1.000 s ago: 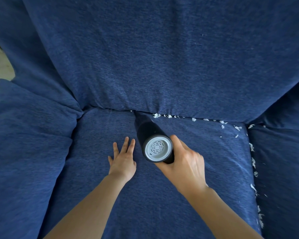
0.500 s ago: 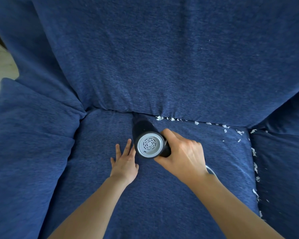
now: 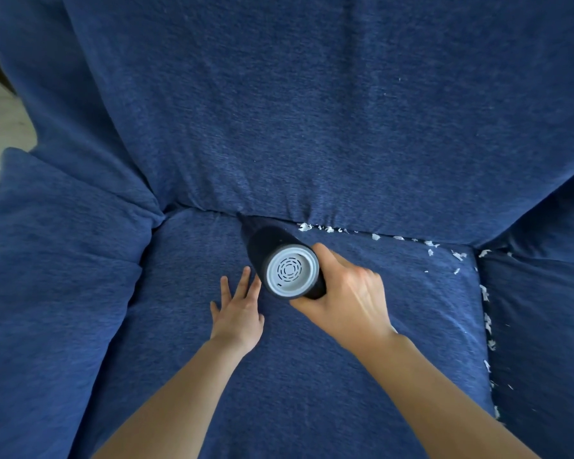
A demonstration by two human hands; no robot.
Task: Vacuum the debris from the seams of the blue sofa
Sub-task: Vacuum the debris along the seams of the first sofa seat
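The right hand (image 3: 345,293) grips the black vacuum (image 3: 287,260) at mid-frame, its nozzle tucked into the back seam (image 3: 362,230) of the blue sofa (image 3: 312,111). The left hand (image 3: 237,313) lies flat, fingers straight, on the seat cushion (image 3: 279,392) just left of the vacuum. The nozzle could ride up out of the crease and miss scraps, or push them deeper. White debris (image 3: 325,228) starts just right of the nozzle, above the right hand, then runs down the right-side seam.

Deep blue sofa (image 3: 312,127) in finely flecked, heathered weave, black handheld vacuum (image 3: 272,250) with pale grey end cap (image 3: 291,269) bearing concentric rings of dark dashed slots, white debris (image 3: 328,229) flecks along the seams, pale beige floor (image 3: 0,120).
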